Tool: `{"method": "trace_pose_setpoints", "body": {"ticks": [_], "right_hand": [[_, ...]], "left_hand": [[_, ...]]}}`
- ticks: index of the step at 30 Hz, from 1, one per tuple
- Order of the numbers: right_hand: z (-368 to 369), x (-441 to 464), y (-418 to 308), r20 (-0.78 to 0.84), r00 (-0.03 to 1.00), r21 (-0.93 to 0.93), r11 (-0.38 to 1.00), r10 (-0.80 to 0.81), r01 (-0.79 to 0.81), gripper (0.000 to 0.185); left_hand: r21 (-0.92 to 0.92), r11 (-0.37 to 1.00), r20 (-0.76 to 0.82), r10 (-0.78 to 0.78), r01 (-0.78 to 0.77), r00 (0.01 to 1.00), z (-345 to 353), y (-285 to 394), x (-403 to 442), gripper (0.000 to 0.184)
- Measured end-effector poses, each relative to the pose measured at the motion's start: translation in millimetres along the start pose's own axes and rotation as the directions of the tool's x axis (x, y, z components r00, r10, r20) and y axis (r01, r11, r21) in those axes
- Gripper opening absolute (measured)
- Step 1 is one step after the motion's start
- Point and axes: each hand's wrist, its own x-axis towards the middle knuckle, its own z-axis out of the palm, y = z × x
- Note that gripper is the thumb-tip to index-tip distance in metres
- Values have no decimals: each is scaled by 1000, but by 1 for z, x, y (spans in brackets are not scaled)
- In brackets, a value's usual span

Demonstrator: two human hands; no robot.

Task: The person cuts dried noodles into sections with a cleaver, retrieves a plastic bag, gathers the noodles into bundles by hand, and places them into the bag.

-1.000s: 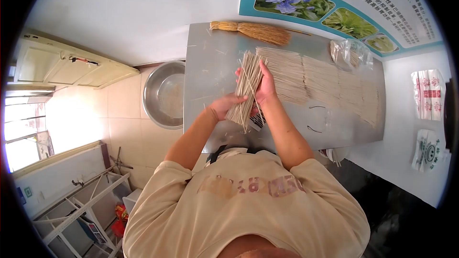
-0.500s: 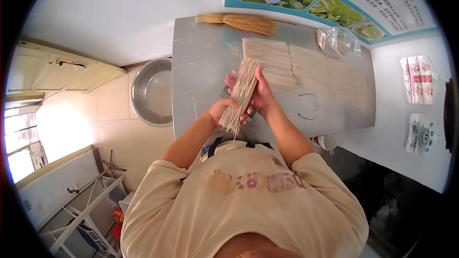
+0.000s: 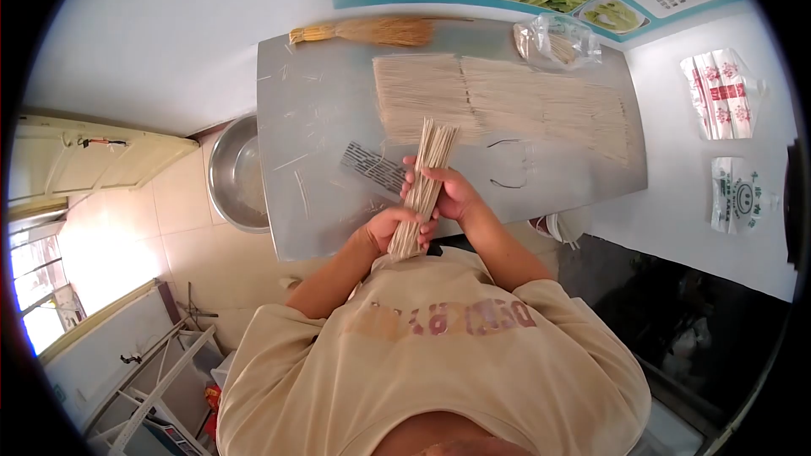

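Note:
A bundle of thin pale dried noodles (image 3: pixel 438 145) stands slanted in front of my chest, over the near edge of the metal table (image 3: pixel 296 131). Its lower part is wrapped by my left hand (image 3: pixel 393 226), thumb across the front. Higher up, my right hand (image 3: pixel 449 190) grips it from the right, fingertips showing at the far side. Beyond the hands, rows of the same noodles (image 3: pixel 422 101) lie flat on the table. Left of the bundle is a flat strip with dark stripes (image 3: pixel 372 167), partly hidden by my hand.
A straw broom (image 3: pixel 380 31) lies along the back edge, with a clear plastic bag (image 3: pixel 557 40) holding noodles at back right. Thin dark curved pieces (image 3: pixel 507 184), like glasses arms, lie to the right. Broken noodle bits (image 3: pixel 302 190) are scattered left. A metal basin (image 3: pixel 221 173) stands beyond the left edge.
My hands have drawn the bundle back from the laid-out noodles, closer to my body. It looks narrower and more upright. More of the striped strip shows. The camera view has shifted.

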Motion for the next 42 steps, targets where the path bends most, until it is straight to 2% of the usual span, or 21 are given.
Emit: {"method": "trace_pose_setpoints", "body": {"ticks": [3, 4, 5, 7, 8, 9, 10, 11, 16, 18, 20, 22, 24, 28, 32, 34, 36, 38, 39, 41, 42], "right_hand": [[-16, -2, -40, -62, 997, 14, 999, -35, 36, 47], [-20, -4, -55, -107, 991, 10, 997, -76, 78, 45], [-27, -8, -69, -154, 981, 8, 993, -116, 119, 44], [-45, -19, -98, -138, 976, 55, 983, -167, 176, 41], [-55, -27, -112, -177, 950, 67, 960, -258, 273, 39], [-65, -33, -130, -213, 913, 75, 926, -347, 369, 38], [-78, -39, -144, -255, 893, 115, 906, -370, 408, 37], [-90, -45, -154, -252, 892, 128, 901, -375, 415, 37], [-130, -74, -182, -361, 867, 194, 882, -343, 430, 35], [-145, -82, -205, -386, 862, 216, 877, -328, 430, 33], [-168, -89, -231, -281, 903, 363, 835, -326, 414, 24], [-184, -93, -274, -269, 899, 403, 808, -345, 430, 20], [-201, -91, -321, -264, 894, 440, 780, -362, 446, 17], [-231, -53, -414, -253, 885, 520, 717, -390, 464, 6], [-299, 20, -481, -379, 859, 534, 676, -346, 508, 7], [-336, 39, -505, -371, 867, 498, 716, -333, 489, 7], [-368, 57, -523, -369, 874, 460, 756, -315, 466, 7], [-396, 76, -537, -597, 730, 268, 774, -334, 573, 12], [-411, 89, -543, -596, 734, 267, 782, -326, 563, 12], [-432, 110, -550, -753, 550, 147, 722, -362, 676, 17], [-424, 104, -553, -777, 563, 172, 765, -282, 620, 15]], "left_hand": [[26, 999, 52, -44, 42, 998, 4, 25, 39, 43], [98, 992, 61, -87, 81, 994, 4, 33, 54, 60], [105, 991, 57, -84, 78, 995, 5, 34, 64, 60], [285, 958, -209, 18, 43, 978, 46, 42, 92, 76], [165, 986, -336, 88, -33, 938, 46, 38, 109, 83], [178, 984, -338, 91, -31, 937, 46, 32, 132, 83], [4, 955, -454, 266, -296, 850, 47, 20, 151, 78], [-128, 823, -588, 386, -553, 711, 46, 10, 170, 74], [-112, 733, -640, 463, -671, 613, 62, -16, 261, 72], [-41, 690, -682, 509, -722, 525, 84, -17, 287, 72], [-49, 701, -669, 506, -712, 545, 102, -14, 305, 68], [-54, 711, -650, 508, -701, 565, 105, -9, 320, 65], [126, 765, -725, 506, -632, 468, 91, -11, 328, 58], [212, 776, -749, 519, -594, 412, 84, -20, 334, 56], [357, 778, -794, 544, -516, 270, 81, -34, 326, 49], [397, 785, -822, 535, -476, 197, 87, -39, 321, 47], [545, 785, -806, 587, -295, 76, 92, -49, 317, 42], [557, 779, -808, 589, -286, 31, 83, -64, 310, 39], [579, 769, -800, 600, -270, -5, 77, -71, 306, 38], [584, 765, -799, 600, -270, -28, 73, -81, 303, 38], [578, 769, -805, 593, -273, -34, 74, -83, 304, 38]]}}
